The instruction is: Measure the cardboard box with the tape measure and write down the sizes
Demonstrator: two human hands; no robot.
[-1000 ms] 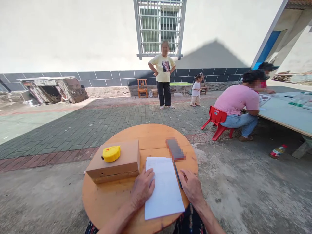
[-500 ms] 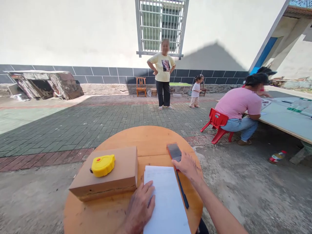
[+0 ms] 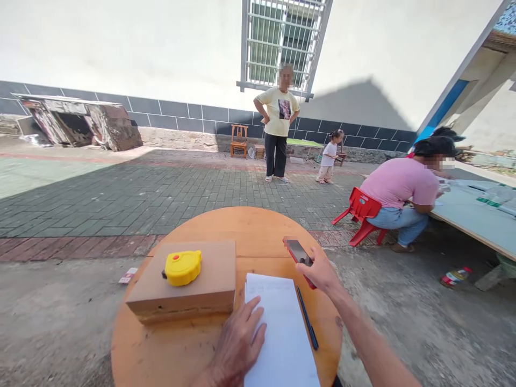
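My left hand [image 3: 239, 336] lies palm down with fingers extended on the left edge of a stack of white paper [image 3: 278, 328]. My right hand [image 3: 318, 269] grips a red-edged smartphone [image 3: 299, 251] near its right side, thumb towards the paper; the phone's lower part is partly covered by the fingers. Just right of the paper lies a black pen [image 3: 307, 317], touched by neither hand. To the left, a yellow tape measure [image 3: 183, 269] rests on top of a closed brown cardboard box [image 3: 217, 263].
Everything stands on a round wooden table [image 3: 242, 226]. A person in pink sits on a red plastic chair [image 3: 363, 207] at another table [image 3: 475, 215] on the right. A standing person [image 3: 278, 118] and a child [image 3: 328, 156] are beyond. A bottle [image 3: 455, 277] lies on the ground.
The view has tilted and shifted slightly. The phone has moved a little right, away from the pen, with my right hand on it. My left hand stays on the paper.
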